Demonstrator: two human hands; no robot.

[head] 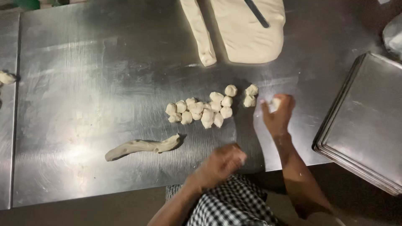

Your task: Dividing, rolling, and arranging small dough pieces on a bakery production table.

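**Right hand holds a dough ball beside the pile; left hand blurred at the bench edge**

I see my right hand (277,112) raised over the steel bench (92,83), its fingers (284,101) curled around a small dough piece (275,103) that shows white between them. It sits just right of two dough balls (251,96) and near the larger cluster of dough balls (204,109) laid out in the middle of the bench.

My left hand (221,163) is low at the near edge of the bench, above my checked apron (232,205). It is blurred; the fingers look drawn together, but I cannot tell whether they hold anything.

A torn dough rope (142,147) lies to the left of that hand, well apart from the cluster. At the far edge rest a big dough slab (247,33) and a long cut strip (200,33) just beside it. A stack of metal trays (368,125) sits at the right, tilted over the bench edge.
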